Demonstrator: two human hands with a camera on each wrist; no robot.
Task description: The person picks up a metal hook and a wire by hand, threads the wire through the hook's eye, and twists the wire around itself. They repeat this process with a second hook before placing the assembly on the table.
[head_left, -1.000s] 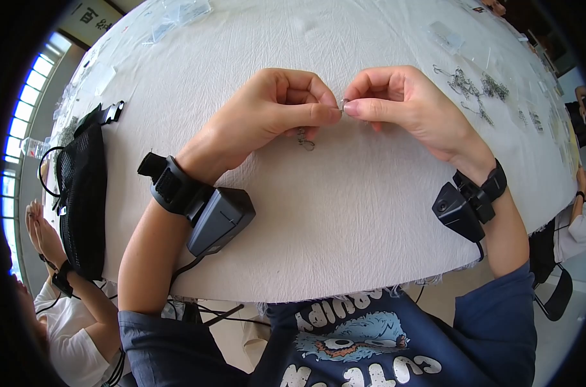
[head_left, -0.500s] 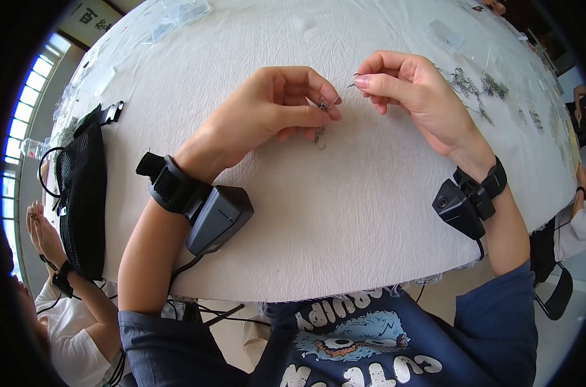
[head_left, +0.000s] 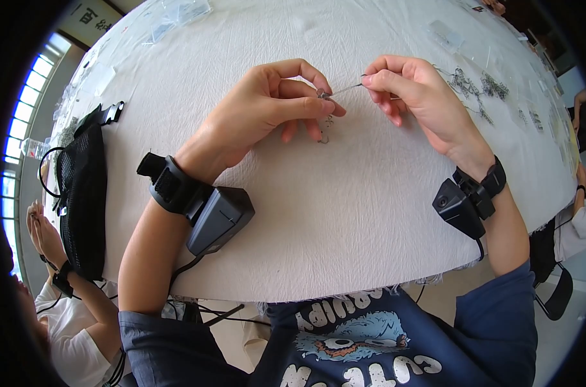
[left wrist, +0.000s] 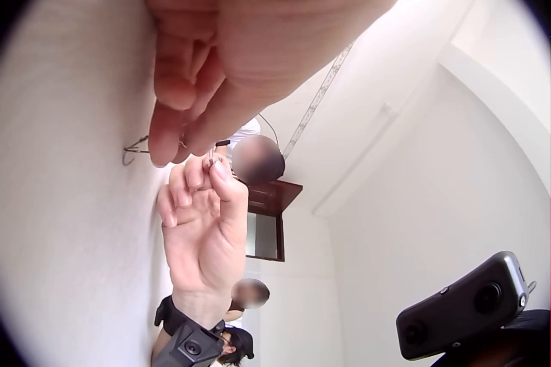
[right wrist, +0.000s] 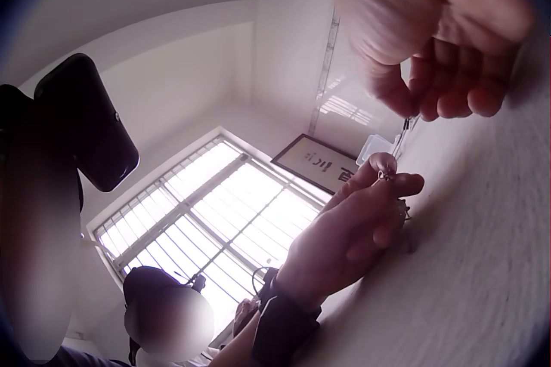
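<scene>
My left hand (head_left: 277, 103) pinches a small silvery metal piece between thumb and index finger. From it a thin metal hook (head_left: 325, 138) hangs below the fingers; its bent end also shows beside the fingertips in the left wrist view. A thin, straight strand (head_left: 346, 89) runs up and right to my right hand (head_left: 412, 90). Thumb and index finger of that hand pinch its far end, where a dark tip (head_left: 363, 77) sticks out. I cannot tell whether the strand is wire or line. Both hands are above the white tablecloth (head_left: 332, 206), a short gap between them.
Piles of tangled metal pieces (head_left: 473, 90) lie at the right. Clear plastic boxes (head_left: 446, 35) and bags stand toward the back. A black mesh bag (head_left: 81, 193) rests along the left table edge. Other people sit at both sides.
The hands were fingertip to fingertip, then parted as my right hand moved up and right. The strand now stretches between them, and the hanging hook has come into view below the left fingers.
</scene>
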